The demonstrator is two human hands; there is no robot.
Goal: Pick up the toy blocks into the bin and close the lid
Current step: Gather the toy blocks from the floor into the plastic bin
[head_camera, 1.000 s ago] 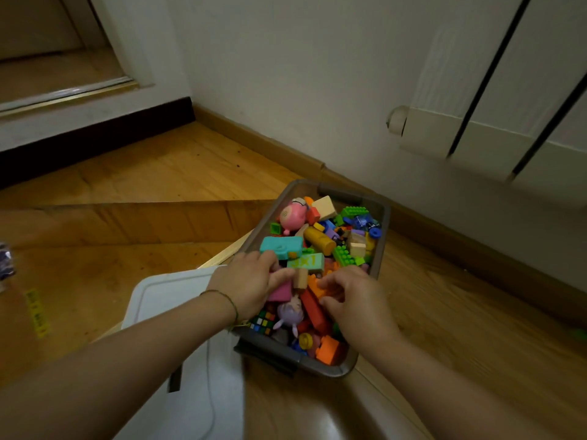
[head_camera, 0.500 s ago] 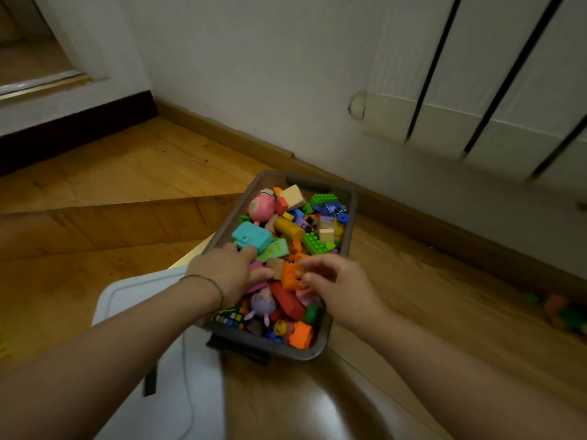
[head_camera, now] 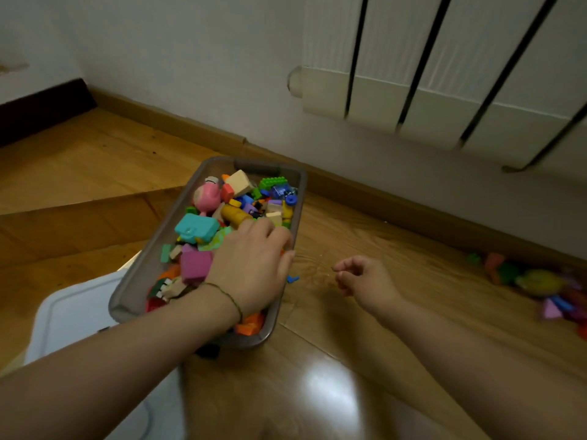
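The grey bin [head_camera: 149, 268] stands on the wooden floor [head_camera: 343, 360] near the skirting board, and it is filled to the rim with toy blocks [head_camera: 270, 211]. In it I can name a pink pig figure [head_camera: 208, 195], a turquoise case [head_camera: 196, 228], a magenta block [head_camera: 196, 265], a beige block [head_camera: 239, 182] and a green studded brick [head_camera: 272, 181]. The white lid [head_camera: 73, 315] lies on the floor at the near left corner of the bin, so the bin is not closed. One small blue piece [head_camera: 293, 278] lies on the floor just beside the right wall of the bin.

More loose blocks [head_camera: 536, 284] lie along the wall on the far right, but they are blurred and cut by the frame edge; I cannot tell the single pieces. The left forearm hides the near part of the bin.

The left hand [head_camera: 251, 265] rests palm down on the blocks, fingers spread toward the right rim. Its grip is open, though what is under the palm is hidden. The right hand [head_camera: 365, 281] hangs over the bare floor right of the bin, fingers loosely curled – the grip holds nothing that I can see.

Half a second ago both hands were inside the bin; now the right one is out of it and the left one has crossed to the right side.
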